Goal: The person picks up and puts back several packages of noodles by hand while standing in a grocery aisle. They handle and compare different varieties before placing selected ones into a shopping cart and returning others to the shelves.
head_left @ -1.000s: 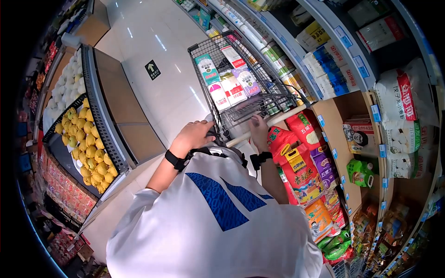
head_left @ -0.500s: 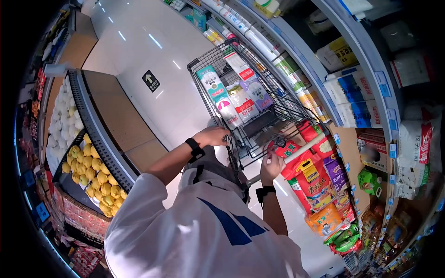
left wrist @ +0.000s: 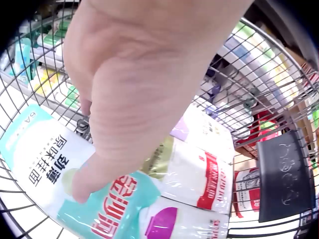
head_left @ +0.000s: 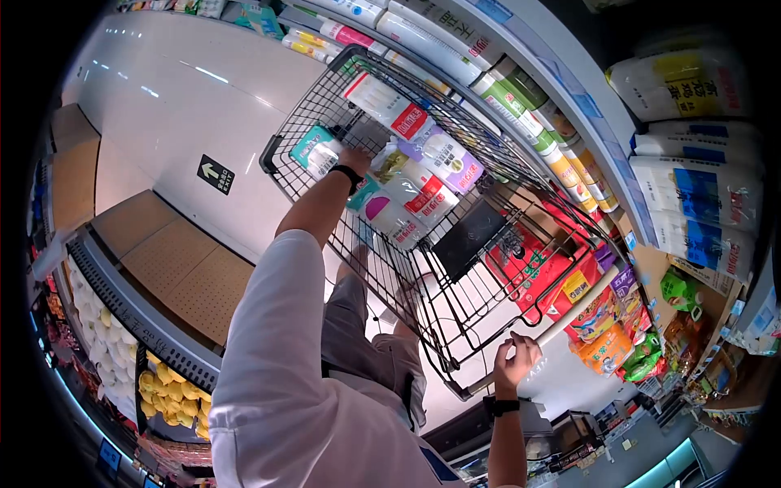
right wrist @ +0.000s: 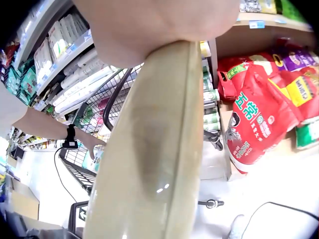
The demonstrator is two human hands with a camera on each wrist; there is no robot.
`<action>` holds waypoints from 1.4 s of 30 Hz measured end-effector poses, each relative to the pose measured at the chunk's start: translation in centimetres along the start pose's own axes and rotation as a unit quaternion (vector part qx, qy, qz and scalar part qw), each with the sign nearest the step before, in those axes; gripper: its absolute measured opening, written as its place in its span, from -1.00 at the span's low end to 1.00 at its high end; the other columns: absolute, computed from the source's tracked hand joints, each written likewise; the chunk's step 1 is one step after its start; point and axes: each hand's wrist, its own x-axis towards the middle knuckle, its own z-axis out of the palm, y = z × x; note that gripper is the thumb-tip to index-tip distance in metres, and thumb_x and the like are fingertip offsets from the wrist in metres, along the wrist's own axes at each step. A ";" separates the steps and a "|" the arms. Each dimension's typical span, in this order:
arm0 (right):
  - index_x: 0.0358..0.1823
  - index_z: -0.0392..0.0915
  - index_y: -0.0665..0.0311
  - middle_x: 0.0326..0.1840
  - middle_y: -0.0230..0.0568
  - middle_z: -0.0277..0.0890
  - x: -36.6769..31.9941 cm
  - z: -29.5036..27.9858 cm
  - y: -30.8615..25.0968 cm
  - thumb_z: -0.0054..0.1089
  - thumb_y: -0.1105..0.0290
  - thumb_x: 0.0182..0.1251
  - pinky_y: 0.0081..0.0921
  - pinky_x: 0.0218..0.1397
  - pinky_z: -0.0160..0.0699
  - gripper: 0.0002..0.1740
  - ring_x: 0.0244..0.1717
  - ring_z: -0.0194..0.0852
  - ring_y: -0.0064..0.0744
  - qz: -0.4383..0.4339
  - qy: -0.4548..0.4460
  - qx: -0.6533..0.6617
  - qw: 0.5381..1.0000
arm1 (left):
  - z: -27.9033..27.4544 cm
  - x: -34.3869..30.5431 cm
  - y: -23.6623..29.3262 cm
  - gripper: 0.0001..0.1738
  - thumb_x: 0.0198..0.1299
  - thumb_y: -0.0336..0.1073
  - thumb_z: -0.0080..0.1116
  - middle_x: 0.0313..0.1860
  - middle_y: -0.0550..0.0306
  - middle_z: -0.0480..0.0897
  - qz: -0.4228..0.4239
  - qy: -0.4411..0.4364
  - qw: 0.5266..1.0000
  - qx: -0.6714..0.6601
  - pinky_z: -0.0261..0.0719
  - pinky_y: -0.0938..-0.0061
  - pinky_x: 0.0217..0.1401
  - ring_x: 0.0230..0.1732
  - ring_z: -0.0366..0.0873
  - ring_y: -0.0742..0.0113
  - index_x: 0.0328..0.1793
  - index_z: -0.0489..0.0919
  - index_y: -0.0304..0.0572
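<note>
A black wire shopping cart [head_left: 303, 114] stands in the aisle with several long noodle packets lying in it. My left hand [head_left: 355, 154] reaches deep into the basket, and its straight fingers [left wrist: 82, 149] touch a teal and white packet [left wrist: 45, 164]. Beside that packet lie a white and red packet [left wrist: 199, 177] and a purple one [head_left: 451, 159]. My right hand [head_left: 514, 356] grips the beige cart handle [head_left: 582, 302]. The right wrist view shows that handle [right wrist: 154, 164] close up under the hand [right wrist: 149, 30].
Shelves of packets and bags [head_left: 691, 187] run along the right of the cart, with red rice bags [head_left: 529, 260] low beside it. On the left stand a wooden display base [head_left: 179, 276] and a bin of yellow fruit [head_left: 167, 378]. A floor arrow sign [head_left: 215, 173] marks the white aisle.
My left hand has left the handle end and stretched forward into the basket onto the teal packet. The right hand stays on the handle. The view has tipped forward over the cart.
</note>
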 end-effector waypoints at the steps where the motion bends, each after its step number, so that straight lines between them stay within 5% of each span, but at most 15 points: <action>1: -0.12 0.72 0.21 -0.16 -0.20 0.61 -0.1 0.0 0.3 0.30 0.56 0.09 -0.18 0.20 0.35 -0.72 -0.01 0.51 -0.11 0.003 -0.008 -0.011 1.000 | 0.9 0.4 -0.7 -0.69 0.38 -0.14 0.04 0.22 0.26 0.69 -0.009 -0.014 1.000 0.008 0.45 0.08 0.35 0.34 0.57 0.19 0.09 0.75 0.19; 10: -0.11 0.71 0.22 -0.13 -0.16 0.58 -0.5 -0.5 0.9 0.29 0.54 0.07 -0.16 0.18 0.38 -0.70 0.00 0.51 -0.09 -0.006 -0.032 -0.067 0.997 | 3.4 1.4 -1.5 -0.70 0.40 -0.13 0.02 0.13 0.23 0.74 0.035 -0.071 0.996 0.038 0.45 0.10 0.35 0.32 0.59 0.22 0.02 0.78 0.17; 14: -0.13 0.72 0.23 -0.10 -0.12 0.59 -0.2 -1.1 0.7 0.27 0.50 0.11 -0.15 0.22 0.36 -0.74 0.04 0.49 -0.06 0.024 -0.060 -0.064 0.996 | 2.6 0.0 -1.8 -0.68 0.06 -0.32 0.38 0.02 0.17 0.73 0.114 -0.021 0.988 0.102 0.63 0.17 0.15 0.09 0.71 0.13 0.00 0.75 0.09; 18: -0.12 0.72 0.26 -0.09 -0.09 0.60 -0.6 -0.7 1.5 0.28 0.47 0.13 -0.14 0.24 0.35 -0.75 0.08 0.48 -0.03 0.017 -0.022 -0.031 0.999 | -0.4 -2.8 -1.5 -0.28 -0.59 -0.36 0.64 -0.08 0.09 0.74 0.153 -0.095 0.983 0.020 0.66 0.18 0.06 0.05 0.71 0.05 -0.06 0.69 0.00; 22: -0.14 0.72 0.29 -0.11 -0.07 0.61 -0.9 -0.7 1.8 0.29 0.49 0.12 -0.12 0.21 0.37 -0.75 0.05 0.50 -0.02 0.007 0.013 0.008 1.000 | -1.8 -7.0 -1.2 -0.35 -0.38 -0.33 0.58 -0.06 0.08 0.73 0.223 -0.023 0.974 0.024 0.61 0.17 0.09 0.07 0.69 0.01 -0.01 0.60 -0.02; 23: -0.15 0.73 0.28 -0.13 -0.07 0.61 -1.0 -0.7 1.8 0.30 0.49 0.12 -0.13 0.21 0.37 -0.76 0.05 0.50 -0.02 0.016 0.020 0.024 0.999 | -2.1 -8.5 -1.6 -0.42 -0.12 -0.38 0.49 -0.07 0.12 0.72 0.250 0.017 0.968 -0.017 0.48 0.05 0.32 0.08 0.67 -0.03 0.12 0.57 0.02; 28: -0.20 0.73 0.26 -0.20 -0.11 0.60 -0.9 -0.9 1.0 0.31 0.52 0.12 -0.17 0.16 0.41 -0.81 0.00 0.53 -0.06 0.016 0.062 0.047 0.997 | -9.9 -17.8 1.1 -0.47 -0.08 -0.33 0.49 -0.01 0.02 0.68 0.270 0.227 0.925 -0.141 0.53 0.08 0.28 0.14 0.62 -0.02 0.07 0.56 -0.07; 34: -0.19 0.73 0.26 -0.28 -0.10 0.56 -1.3 -1.5 1.0 0.34 0.39 0.11 -0.18 0.16 0.41 -0.78 -0.02 0.48 -0.04 -0.012 0.085 0.040 0.996 | -19.2 -34.3 8.2 -0.48 -0.03 -0.31 0.49 0.05 -0.04 0.68 0.188 0.228 0.854 -0.428 0.70 0.22 0.05 0.07 0.68 -0.02 0.13 0.65 -0.17; 37: 0.01 0.71 0.30 -0.02 -0.03 0.68 -1.3 -2.7 0.6 0.42 0.13 0.05 -0.08 0.41 0.19 -0.48 0.24 0.44 -0.08 -0.050 -0.052 0.020 0.997 | -21.0 -43.4 10.9 -0.41 -0.10 -0.27 0.58 -0.01 -0.11 0.71 0.234 0.347 0.800 -0.430 0.69 0.26 0.04 -0.01 0.72 -0.03 0.12 0.67 -0.22; 40: 0.35 0.51 0.27 0.39 -0.03 0.49 -4.0 -5.2 -5.3 0.36 -0.24 0.21 0.13 0.58 -0.07 -0.14 0.47 0.23 0.15 -0.027 -0.014 0.093 0.995 | -22.5 -52.6 13.0 -0.33 -0.25 -0.26 0.70 -0.11 -0.07 0.74 0.257 0.388 0.761 -0.453 0.68 0.28 0.06 -0.07 0.74 0.05 0.08 0.69 -0.26; 42: 0.43 0.45 0.23 0.47 -0.09 0.44 -6.3 -10.8 -12.2 0.32 -0.18 0.27 0.16 0.59 -0.12 -0.16 0.51 0.20 0.07 -0.107 0.035 0.085 0.990 | -23.0 -57.2 15.5 -0.29 -0.28 -0.22 0.75 -0.11 0.01 0.76 0.226 0.377 0.708 -0.552 0.67 0.32 0.07 -0.06 0.76 0.17 0.08 0.68 -0.25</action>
